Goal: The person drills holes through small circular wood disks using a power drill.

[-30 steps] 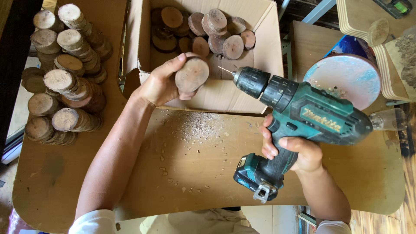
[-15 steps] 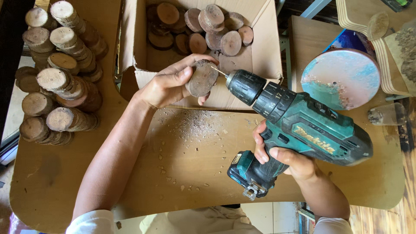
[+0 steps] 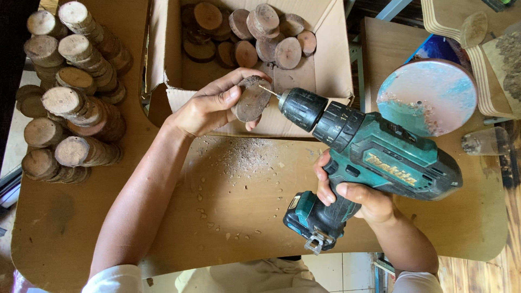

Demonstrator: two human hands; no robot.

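Wooden table [image 3: 70, 228], sawdust below left hand [image 3: 209, 108]. Left hand pinches wood slice [image 3: 251, 100]; right hand [image 3: 353, 198] wrapped round cordless drill [image 3: 369, 157], bit touching slice. Stacked slices [image 3: 70, 97] beyond left hand; more in cardboard box [image 3: 325, 65] ahead, likely undrilled.

wooden table [image 3: 97, 228], sawdust [image 3: 239, 157], wood-slice stacks [image 3: 70, 92]

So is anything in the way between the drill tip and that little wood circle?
Nothing visible. The drill bit of the cordless drill, held by the right hand, meets the wood slice in the left hand directly.
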